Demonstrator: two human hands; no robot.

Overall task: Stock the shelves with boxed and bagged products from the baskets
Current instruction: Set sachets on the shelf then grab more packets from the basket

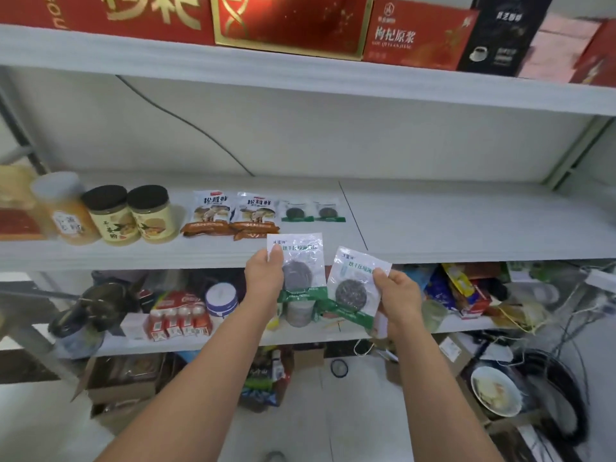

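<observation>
A white bowl (pixel 495 393) lies on the floor (pixel 366 411), just beside coiled black cables (pixel 573 408).

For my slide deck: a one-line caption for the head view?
Left hand grips one packet, right hand grips another packet, before the shelf bearing two matching packets.

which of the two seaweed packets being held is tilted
The right packet, pinched by the right hand: it is skewed, while the left packet in the left hand is held straight.

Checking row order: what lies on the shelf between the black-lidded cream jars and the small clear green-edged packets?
Two white-and-brown printed bags, side by side; head view.
</observation>
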